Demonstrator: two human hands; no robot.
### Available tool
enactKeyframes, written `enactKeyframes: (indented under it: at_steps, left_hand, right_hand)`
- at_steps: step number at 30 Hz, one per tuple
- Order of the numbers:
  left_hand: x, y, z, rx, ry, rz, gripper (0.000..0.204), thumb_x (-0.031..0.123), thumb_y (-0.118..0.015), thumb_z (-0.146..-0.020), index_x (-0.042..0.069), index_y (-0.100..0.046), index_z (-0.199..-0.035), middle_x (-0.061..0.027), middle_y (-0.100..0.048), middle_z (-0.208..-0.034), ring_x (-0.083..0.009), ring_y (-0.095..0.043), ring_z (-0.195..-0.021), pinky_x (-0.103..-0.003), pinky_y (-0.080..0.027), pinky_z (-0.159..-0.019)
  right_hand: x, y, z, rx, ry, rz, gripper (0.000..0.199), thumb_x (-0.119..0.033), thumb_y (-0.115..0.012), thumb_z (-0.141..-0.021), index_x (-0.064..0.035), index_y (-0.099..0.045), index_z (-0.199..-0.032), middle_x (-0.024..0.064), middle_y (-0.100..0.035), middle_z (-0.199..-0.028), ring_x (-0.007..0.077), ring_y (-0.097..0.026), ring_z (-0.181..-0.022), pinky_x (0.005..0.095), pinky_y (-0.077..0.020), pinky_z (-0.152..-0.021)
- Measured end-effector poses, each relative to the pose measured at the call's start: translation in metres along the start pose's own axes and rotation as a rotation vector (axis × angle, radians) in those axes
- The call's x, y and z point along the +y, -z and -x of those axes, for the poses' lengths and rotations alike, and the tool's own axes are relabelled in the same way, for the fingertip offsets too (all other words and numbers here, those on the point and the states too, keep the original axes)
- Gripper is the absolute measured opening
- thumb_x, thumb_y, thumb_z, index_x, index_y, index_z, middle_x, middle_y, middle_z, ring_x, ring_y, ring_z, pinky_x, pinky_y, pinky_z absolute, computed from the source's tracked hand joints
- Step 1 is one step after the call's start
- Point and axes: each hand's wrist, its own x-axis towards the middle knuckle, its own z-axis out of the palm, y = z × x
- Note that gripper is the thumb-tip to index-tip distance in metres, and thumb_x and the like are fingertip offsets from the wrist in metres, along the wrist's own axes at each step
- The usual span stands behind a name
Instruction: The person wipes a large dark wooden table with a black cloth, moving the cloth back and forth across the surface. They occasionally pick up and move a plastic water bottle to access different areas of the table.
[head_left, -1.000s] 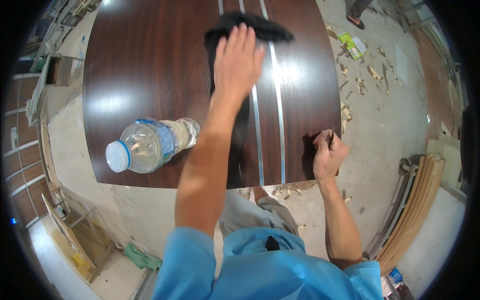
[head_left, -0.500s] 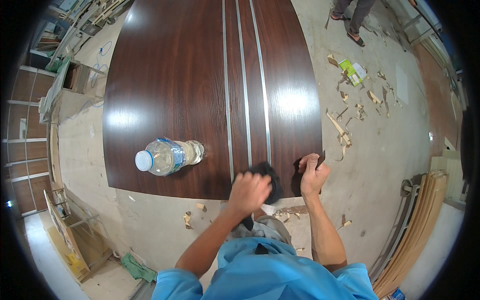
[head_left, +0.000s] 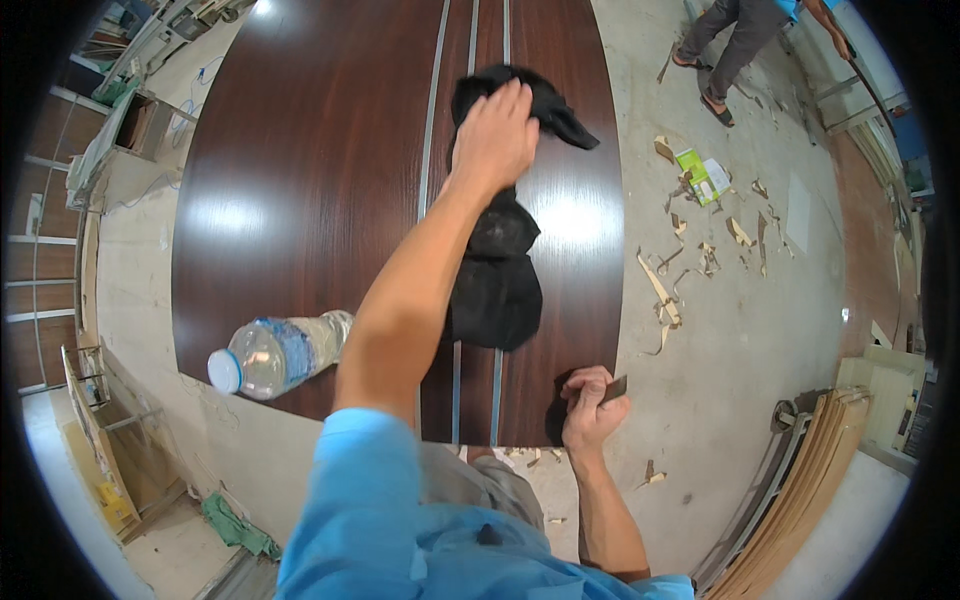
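We are wiping the dark panel (head_left: 300, 180): left hand (head_left: 493, 135) pressing flat on the black cloth (head_left: 495, 280), right hand (head_left: 590, 405) gripping the panel's near corner; next, likely a return stroke.

Pale concrete floor (head_left: 760, 330), dusty, strewn with curled veneer scraps (head_left: 662, 290) and green-white packet (head_left: 698, 176). Stack of light wooden boards (head_left: 800, 480) leaning at right. Wooden shelving frames (head_left: 95, 400) along left edge, green rag (head_left: 235, 525) below. Bright overhead light glaring off surfaces. Another person's legs (head_left: 730, 40) in sandals at top right.
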Motion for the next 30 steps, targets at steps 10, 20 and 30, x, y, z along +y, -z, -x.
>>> enactKeyframes:
  at_steps: [10,20,30]
  left_hand:
    - [0.205,0.195,0.338,-0.312,0.129,0.264,0.022,0.026,-0.074,-0.093,0.005,-0.070,-0.084,-0.0102,-0.073,-0.094,-0.0297,-0.065,-0.072,-0.041,-0.050,-0.064]
    - [0.305,0.318,0.236,0.360,0.431,1.190,0.017,0.011,-0.065,-0.103,-0.001,-0.069,-0.114,-0.0049,-0.073,-0.099,-0.0111,-0.065,-0.083,-0.026,-0.053,-0.076]
    - [0.206,0.331,0.361,0.339,0.214,0.389,0.048,0.016,-0.078,-0.088,0.002,-0.066,-0.132,-0.0208,-0.062,-0.139,-0.0378,-0.057,-0.132,-0.051,-0.043,-0.111]
  right_hand:
    - [-0.016,0.007,0.004,0.067,-0.163,-0.081,0.053,-0.040,-0.049,-0.115,0.0042,-0.071,-0.095,0.0060,-0.065,-0.071,0.0147,-0.060,-0.062,0.0302,-0.0507,-0.061]
    - [-0.081,0.049,0.132,-0.293,-0.947,-1.079,0.042,-0.034,-0.053,-0.112,-0.0050,-0.059,-0.142,0.0117,-0.068,-0.134,0.0251,-0.069,-0.117,0.0429,-0.0590,-0.100]
    - [-0.113,0.061,0.005,-0.167,-0.185,-1.303,0.035,-0.019,-0.048,-0.110,-0.0034,-0.064,-0.138,0.0174,-0.067,-0.141,0.0307,-0.066,-0.128,0.0453,-0.0507,-0.114]
